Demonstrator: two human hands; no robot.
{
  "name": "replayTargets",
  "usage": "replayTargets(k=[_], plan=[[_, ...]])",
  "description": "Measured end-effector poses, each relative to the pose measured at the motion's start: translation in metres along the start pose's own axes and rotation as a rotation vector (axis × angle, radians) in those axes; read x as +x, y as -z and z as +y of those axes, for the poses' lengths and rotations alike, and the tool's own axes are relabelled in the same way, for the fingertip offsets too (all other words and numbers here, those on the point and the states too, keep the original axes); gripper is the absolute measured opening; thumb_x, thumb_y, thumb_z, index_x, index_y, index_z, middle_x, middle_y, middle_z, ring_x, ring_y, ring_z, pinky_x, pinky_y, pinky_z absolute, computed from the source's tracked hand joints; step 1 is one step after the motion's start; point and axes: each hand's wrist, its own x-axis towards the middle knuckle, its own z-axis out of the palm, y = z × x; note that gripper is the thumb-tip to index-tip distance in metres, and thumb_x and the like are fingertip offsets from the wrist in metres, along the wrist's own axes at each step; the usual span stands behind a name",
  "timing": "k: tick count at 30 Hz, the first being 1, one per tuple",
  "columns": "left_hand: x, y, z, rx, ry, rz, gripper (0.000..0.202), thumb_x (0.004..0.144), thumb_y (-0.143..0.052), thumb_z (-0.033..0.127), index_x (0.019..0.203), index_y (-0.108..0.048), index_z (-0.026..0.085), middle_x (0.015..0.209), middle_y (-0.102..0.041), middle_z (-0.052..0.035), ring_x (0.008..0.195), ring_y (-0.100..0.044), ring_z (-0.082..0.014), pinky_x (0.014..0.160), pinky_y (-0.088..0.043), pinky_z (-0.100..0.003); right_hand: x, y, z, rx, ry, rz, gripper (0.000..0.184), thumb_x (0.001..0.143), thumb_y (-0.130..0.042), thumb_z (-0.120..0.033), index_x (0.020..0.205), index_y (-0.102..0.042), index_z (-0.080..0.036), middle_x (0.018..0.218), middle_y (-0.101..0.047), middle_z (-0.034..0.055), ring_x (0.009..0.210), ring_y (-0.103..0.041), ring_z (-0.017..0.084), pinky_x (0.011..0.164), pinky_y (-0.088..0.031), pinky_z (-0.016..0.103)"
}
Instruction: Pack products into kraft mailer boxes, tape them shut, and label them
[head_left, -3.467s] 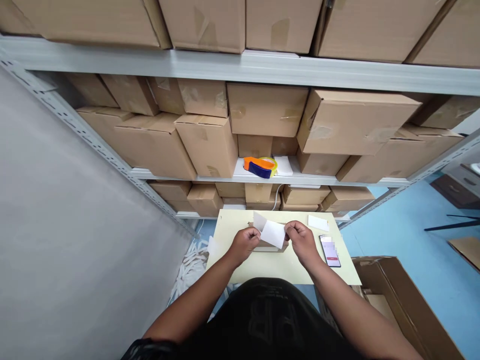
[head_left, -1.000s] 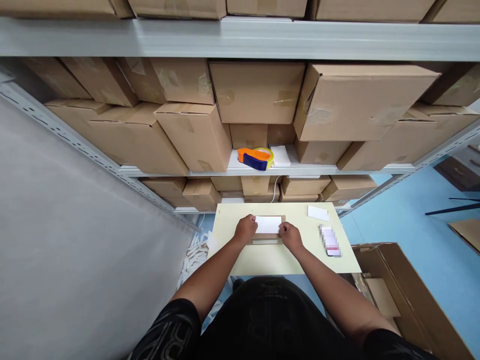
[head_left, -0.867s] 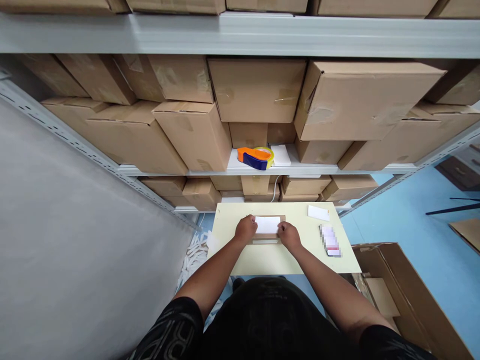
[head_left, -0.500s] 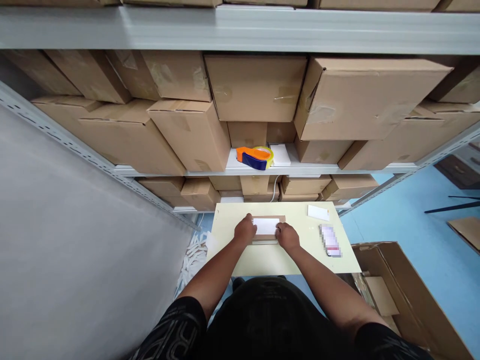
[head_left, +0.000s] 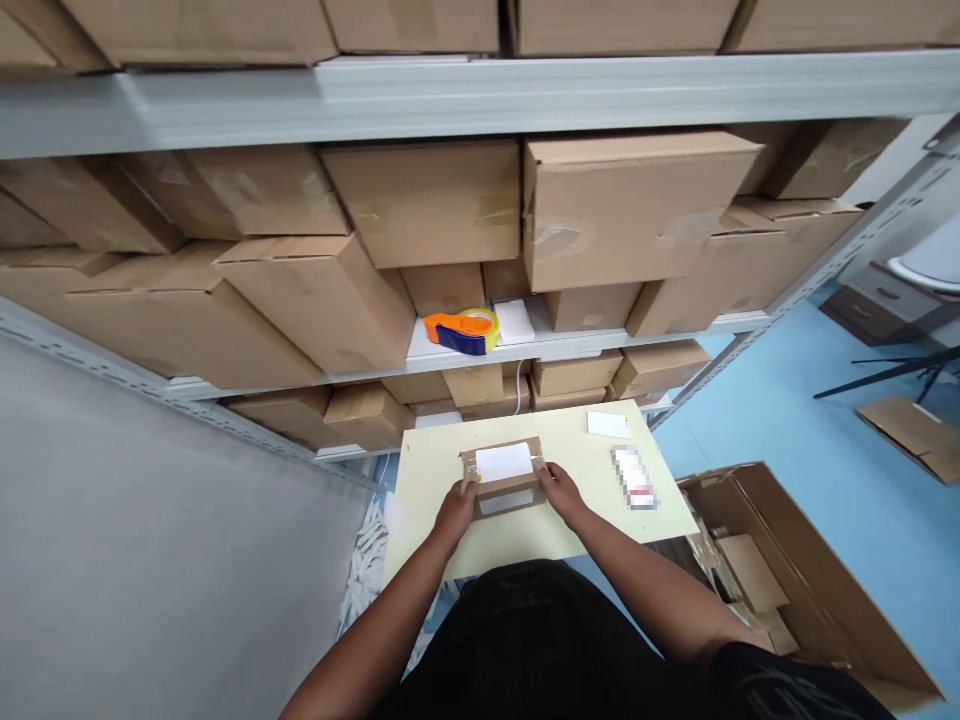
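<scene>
A small brown cardboard box (head_left: 505, 479) with a white label (head_left: 503, 462) on its top sits in the middle of a pale yellow table (head_left: 435, 535). My left hand (head_left: 456, 505) grips the box's left end and my right hand (head_left: 559, 490) grips its right end, fingers curled round the edges. A second white strip shows on the box's near side.
A phone (head_left: 634, 480) and a white label sheet (head_left: 607, 424) lie on the table's right. An orange and blue tape dispenser (head_left: 459, 331) rests on the shelf among stacked cartons. An open carton (head_left: 787, 570) stands on the blue floor at right; white paper strips (head_left: 366, 565) litter the left.
I held a loose label over the box, then pressed it flat on the top. My hands have since slid from the label to the box's ends, and my view swung right.
</scene>
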Motion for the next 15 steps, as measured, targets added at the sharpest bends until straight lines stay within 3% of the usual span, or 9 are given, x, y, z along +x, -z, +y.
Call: replayTargets(k=[8,15], plan=[[-0.020,-0.016,0.073,-0.086,-0.218,0.122,0.068,0.095,-0.039,0.070,0.129,-0.064,0.017,0.124,-0.072,-0.0154,0.112,-0.068,-0.0327,0.089,-0.054,-0.041,-0.004,0.074,-0.028,0.081,0.218,0.085,0.049,0.098,-0.038,-0.061,0.100,-0.070,-0.025,0.102,-0.074,0.0043,0.097,-0.065,0.024,0.085,-0.048,0.034],[-0.015,-0.037,0.134,-0.001,-0.415,0.057,0.060,0.100,-0.038,0.062,0.140,-0.060,0.022,0.136,-0.065,-0.0121,0.131,-0.056,-0.0323,0.107,-0.045,-0.044,-0.032,0.134,-0.029,0.153,0.210,0.294,0.051,0.099,-0.037,-0.064,0.106,-0.071,-0.025,0.107,-0.074,0.0065,0.103,-0.066,0.028,0.089,-0.048,0.036]])
